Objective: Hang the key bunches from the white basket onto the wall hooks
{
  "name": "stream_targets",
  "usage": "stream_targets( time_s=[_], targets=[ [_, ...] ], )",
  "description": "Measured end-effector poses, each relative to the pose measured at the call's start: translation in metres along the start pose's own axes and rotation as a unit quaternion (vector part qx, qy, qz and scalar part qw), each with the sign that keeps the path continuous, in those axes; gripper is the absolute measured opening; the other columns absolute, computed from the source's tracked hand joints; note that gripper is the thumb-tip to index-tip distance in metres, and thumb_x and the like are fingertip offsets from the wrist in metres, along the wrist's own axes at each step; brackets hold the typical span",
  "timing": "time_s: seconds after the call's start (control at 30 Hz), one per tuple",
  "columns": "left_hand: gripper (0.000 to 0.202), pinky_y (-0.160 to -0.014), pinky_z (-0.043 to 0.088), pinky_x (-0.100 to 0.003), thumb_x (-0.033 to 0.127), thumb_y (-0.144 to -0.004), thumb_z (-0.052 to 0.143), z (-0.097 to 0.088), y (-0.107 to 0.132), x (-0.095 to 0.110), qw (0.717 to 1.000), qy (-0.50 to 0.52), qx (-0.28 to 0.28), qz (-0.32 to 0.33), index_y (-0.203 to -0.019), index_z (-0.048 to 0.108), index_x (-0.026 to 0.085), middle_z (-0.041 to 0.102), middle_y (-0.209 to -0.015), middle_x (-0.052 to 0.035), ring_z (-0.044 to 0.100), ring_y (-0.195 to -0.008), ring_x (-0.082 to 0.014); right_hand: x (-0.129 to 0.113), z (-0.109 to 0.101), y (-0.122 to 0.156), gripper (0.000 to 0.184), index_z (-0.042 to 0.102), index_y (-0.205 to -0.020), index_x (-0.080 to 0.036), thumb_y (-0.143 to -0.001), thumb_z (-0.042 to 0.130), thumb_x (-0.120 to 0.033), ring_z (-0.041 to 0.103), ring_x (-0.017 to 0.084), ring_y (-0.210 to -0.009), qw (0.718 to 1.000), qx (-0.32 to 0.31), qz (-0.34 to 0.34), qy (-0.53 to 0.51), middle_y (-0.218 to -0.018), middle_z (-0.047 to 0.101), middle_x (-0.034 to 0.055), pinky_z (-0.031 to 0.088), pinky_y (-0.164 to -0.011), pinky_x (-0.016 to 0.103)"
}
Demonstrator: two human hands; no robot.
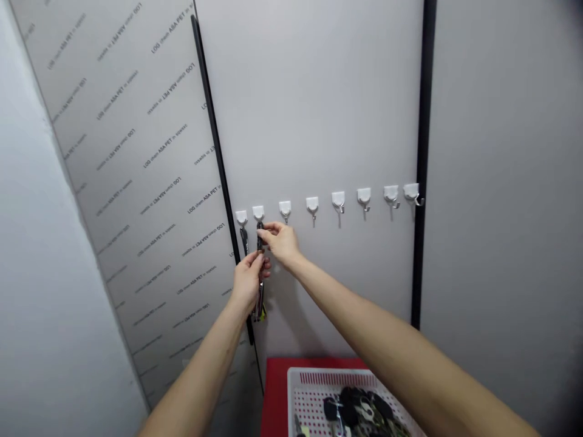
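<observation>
A dark keychain with a strap-like upper part hangs just below the second white hook from the left. My right hand pinches its upper end close to that hook; whether the loop sits on the hook is hard to make out. Lower down, my left hand has its fingers closed around the same keychain. Narrow dark and metallic pieces, with a bit of yellow, dangle beneath the left hand. On the leftmost hook, another black strap hangs, its lower part hidden by my left hand.
Several more white hooks run in a row to the right across the grey panel. A black handle strip borders it at left. Below, a white perforated basket with keys stands on a red surface.
</observation>
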State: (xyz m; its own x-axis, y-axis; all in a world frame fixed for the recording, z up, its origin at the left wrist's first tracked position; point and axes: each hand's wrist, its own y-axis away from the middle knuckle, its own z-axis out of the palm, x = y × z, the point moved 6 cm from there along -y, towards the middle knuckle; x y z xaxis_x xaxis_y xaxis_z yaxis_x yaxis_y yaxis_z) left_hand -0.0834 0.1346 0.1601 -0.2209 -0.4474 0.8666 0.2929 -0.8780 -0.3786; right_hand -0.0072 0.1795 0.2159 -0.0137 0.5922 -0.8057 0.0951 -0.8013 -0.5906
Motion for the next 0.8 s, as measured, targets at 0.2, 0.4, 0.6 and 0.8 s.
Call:
stream_targets(
  time_s=[0.2,0.4,0.6,0.8],
  targets=[
    [0.018,-0.042,0.034,-0.014,0.024,-0.055,0.055,0.003,-0.016,-0.007,0.998,0.046,-0.01,-0.03,-0.065,0.049,0.01,0.047,-0.055,0.0022,0.044,-0.047,-0.0037,-0.001,0.0,-0.014,0.019,0.054,-0.067,-0.014,-0.057,0.051,-0.031,0.051,0.01,-0.054,0.987,0.059,-0.007,0.147,-0.059,0.057,0.0016,0.041,-0.055,0.023],
    [0.017,-0.05,0.038,-0.019,0.025,-0.061,0.048,-0.004,-0.024,-0.02,0.998,-0.057,0.011,0.014,-0.07,0.052,0.011,0.053,-0.062,-0.0012,0.048,-0.055,-0.0078,0.001,0.0,-0.009,0.018,0.055,-0.065,-0.015,-0.061,0.049,-0.032,0.051,0.011,-0.058,0.97,0.05,-0.034,0.234,-0.06,0.057,0.0024,0.039,-0.058,0.024],
    [0.037,-0.084,0.03,-0.027,0.015,-0.064,0.044,-0.012,0.012,-0.011,0.941,-0.27,0.087,0.183,-0.101,0.041,0.016,0.044,-0.106,-0.006,0.041,-0.096,-0.0144,0.031,-0.023,0.022,0.018,0.054,-0.071,-0.013,-0.065,0.044,-0.027,0.05,0.008,-0.057,0.981,-0.015,-0.04,0.189,-0.062,0.056,0.0004,0.038,-0.057,0.021],
    [0.029,-0.083,0.031,-0.03,0.015,-0.066,0.039,0.001,0.081,-0.066,0.896,-0.413,-0.045,0.157,-0.095,0.045,0.015,0.045,-0.101,-0.006,0.039,-0.096,-0.0149,0.103,-0.071,0.116,0.017,0.055,-0.067,-0.012,-0.065,0.043,-0.025,0.047,0.008,-0.052,0.952,-0.174,0.051,0.245,-0.057,0.055,0.0001,0.036,-0.052,0.02]
  ],
)
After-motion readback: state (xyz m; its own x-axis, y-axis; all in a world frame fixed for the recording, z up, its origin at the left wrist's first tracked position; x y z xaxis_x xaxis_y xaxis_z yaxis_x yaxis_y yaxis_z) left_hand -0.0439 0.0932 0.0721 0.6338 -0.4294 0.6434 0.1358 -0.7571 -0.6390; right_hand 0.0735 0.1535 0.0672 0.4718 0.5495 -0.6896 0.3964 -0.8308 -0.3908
